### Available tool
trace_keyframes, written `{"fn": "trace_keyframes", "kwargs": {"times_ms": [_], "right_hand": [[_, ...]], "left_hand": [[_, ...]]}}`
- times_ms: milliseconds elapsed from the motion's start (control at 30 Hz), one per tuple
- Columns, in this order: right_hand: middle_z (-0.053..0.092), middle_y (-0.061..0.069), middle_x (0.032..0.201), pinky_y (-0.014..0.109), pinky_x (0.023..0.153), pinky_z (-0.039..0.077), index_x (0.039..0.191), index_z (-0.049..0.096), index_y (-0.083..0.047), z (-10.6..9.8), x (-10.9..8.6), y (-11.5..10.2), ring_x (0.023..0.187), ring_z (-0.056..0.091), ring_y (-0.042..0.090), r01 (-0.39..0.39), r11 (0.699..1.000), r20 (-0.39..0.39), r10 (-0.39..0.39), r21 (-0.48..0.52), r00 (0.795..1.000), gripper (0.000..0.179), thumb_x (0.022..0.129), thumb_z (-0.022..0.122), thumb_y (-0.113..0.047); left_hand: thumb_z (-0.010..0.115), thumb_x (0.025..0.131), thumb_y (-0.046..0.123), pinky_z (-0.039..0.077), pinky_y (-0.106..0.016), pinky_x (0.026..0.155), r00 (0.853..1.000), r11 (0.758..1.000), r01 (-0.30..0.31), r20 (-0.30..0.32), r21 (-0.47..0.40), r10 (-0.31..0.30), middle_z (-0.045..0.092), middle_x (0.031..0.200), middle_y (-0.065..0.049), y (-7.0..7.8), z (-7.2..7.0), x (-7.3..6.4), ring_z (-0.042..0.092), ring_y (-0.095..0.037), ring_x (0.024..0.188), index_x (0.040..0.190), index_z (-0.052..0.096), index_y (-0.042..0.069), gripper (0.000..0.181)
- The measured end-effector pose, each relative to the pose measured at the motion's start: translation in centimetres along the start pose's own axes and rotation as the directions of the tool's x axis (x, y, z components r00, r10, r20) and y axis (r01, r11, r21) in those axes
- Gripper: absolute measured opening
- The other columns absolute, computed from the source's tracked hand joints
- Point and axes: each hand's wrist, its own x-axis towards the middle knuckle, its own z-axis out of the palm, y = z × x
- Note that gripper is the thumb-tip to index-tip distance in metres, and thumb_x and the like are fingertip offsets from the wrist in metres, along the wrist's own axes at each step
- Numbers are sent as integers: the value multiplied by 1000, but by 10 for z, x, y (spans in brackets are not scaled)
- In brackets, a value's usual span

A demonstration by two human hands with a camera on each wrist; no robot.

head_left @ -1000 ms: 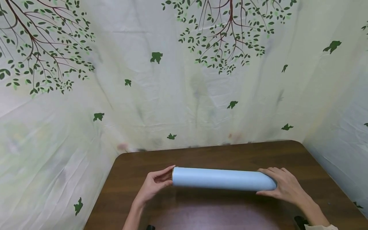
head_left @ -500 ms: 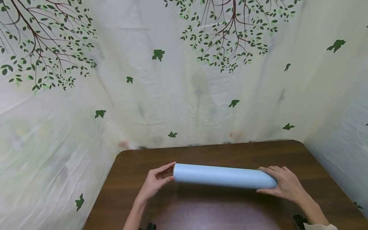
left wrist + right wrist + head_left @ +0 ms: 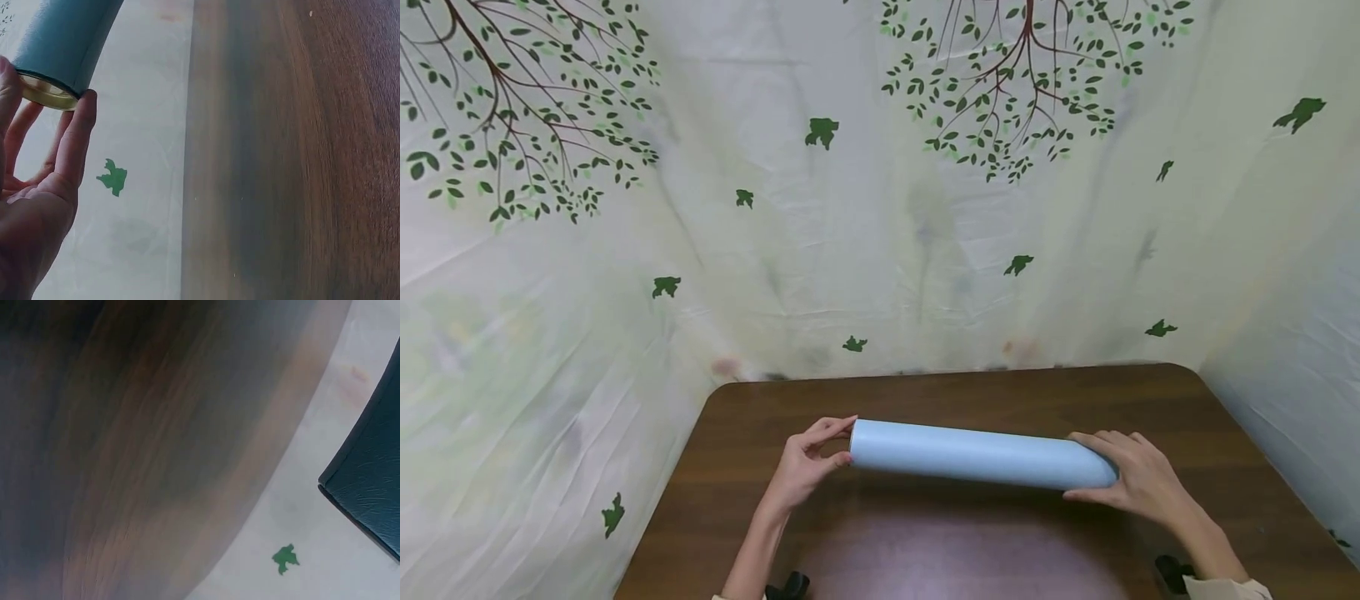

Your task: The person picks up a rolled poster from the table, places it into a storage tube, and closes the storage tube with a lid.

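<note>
A light blue cylindrical tube (image 3: 970, 452) is held lengthwise above the brown table, its left end a little higher in the head view. My left hand (image 3: 805, 462) pinches the left end, with thumb and fingertips at the rim. The left wrist view shows that end of the tube (image 3: 65, 47) with a gold-coloured ring inside its edge, and the left hand's fingers (image 3: 75, 134) spread around it. My right hand (image 3: 1142, 475) grips the opposite end, fingers over the top and thumb below. Only a dark blue edge of the tube (image 3: 369, 475) shows in the right wrist view; the right hand is outside that view.
The wood-grain table (image 3: 962, 550) has rounded far corners. Right behind it hangs a pale cloth backdrop (image 3: 880, 250) printed with branches and green leaves, with further cloth at both sides. Black wrist devices show near the left wrist (image 3: 788, 586) and right wrist (image 3: 1172, 573).
The head view has tipped and shifted slightly. Within it the tube's left end and the left hand sit higher than before. Both hands have kept hold of the tube.
</note>
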Motion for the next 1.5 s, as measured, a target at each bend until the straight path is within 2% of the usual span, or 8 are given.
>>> {"fn": "trace_keyframes", "kwargs": {"times_ms": [400, 667, 767, 900, 1000, 1167, 1333, 1500], "right_hand": [[75, -3, 98, 33, 69, 45, 121, 75, -21, 2, -4, 0, 84, 67, 15, -4, 1000, -19, 4, 2, 1000, 85, 51, 93, -68], [75, -3, 97, 32, 68, 44, 120, 76, -20, -2, 0, 0, 83, 66, 15, -6, 1000, 12, 6, 14, 1000, 87, 50, 93, -68], [75, -3, 98, 31, 68, 44, 120, 75, -20, -2, 0, 0, 84, 66, 15, -17, 1000, 15, 16, 17, 1000, 85, 51, 94, -66], [76, -2, 100, 31, 68, 44, 121, 75, -19, -3, 0, 0, 86, 67, 16, -52, 998, 38, 51, 45, 998, 85, 51, 96, -62], [77, 0, 103, 31, 69, 45, 122, 75, -19, -5, 0, 0, 88, 67, 18, -83, 994, 74, 78, 69, 994, 85, 51, 96, -61], [78, 2, 106, 29, 68, 44, 122, 75, -18, -5, -2, 1, 89, 68, 18, -100, 990, 109, 89, 99, 990, 86, 51, 97, -60], [78, 1, 103, 27, 67, 42, 122, 75, -18, -3, -4, 2, 88, 68, 18, -66, 993, 88, 57, 98, 995, 87, 49, 97, -61], [77, 1, 103, 29, 67, 41, 121, 75, -18, -4, -5, 3, 88, 68, 20, -67, 995, 98, 59, 79, 993, 88, 48, 96, -63]], "left_hand": [[78, 90, 5, 59, -26, 88, 997, 998, 59, 41, 36, -60, 63, 132, -15, 12, -1, 2, 62, -11, 120, 143, 62, 9, 56], [75, 91, 1, 59, -26, 88, 998, 999, 19, 62, 39, -21, 61, 131, -17, 8, -3, -1, 62, -9, 119, 144, 55, -7, 57], [76, 91, 0, 61, -29, 90, 997, 1000, -1, 77, 26, -1, 61, 131, -18, 11, -4, 1, 62, -13, 121, 145, 55, -6, 59], [78, 88, -2, 60, -36, 95, 991, 999, 9, 136, -46, -2, 56, 135, -17, 16, -8, 3, 58, -23, 128, 149, 52, -3, 66], [78, 86, -4, 60, -40, 95, 986, 997, 24, 167, -80, -10, 55, 134, -14, 17, -11, 3, 58, -22, 129, 149, 51, -4, 68], [80, 85, -4, 61, -40, 91, 991, 995, 10, 137, -95, 3, 57, 127, -14, 13, -9, 0, 62, -12, 124, 146, 55, -5, 66], [78, 85, -6, 62, -39, 88, 991, 994, -45, 121, -95, 56, 54, 124, -24, 7, -6, -3, 62, -12, 122, 144, 54, -9, 64], [80, 84, -6, 62, -41, 88, 989, 997, -3, 148, -78, 15, 58, 126, -16, 4, -6, -6, 65, -12, 120, 143, 56, -7, 63]]}}
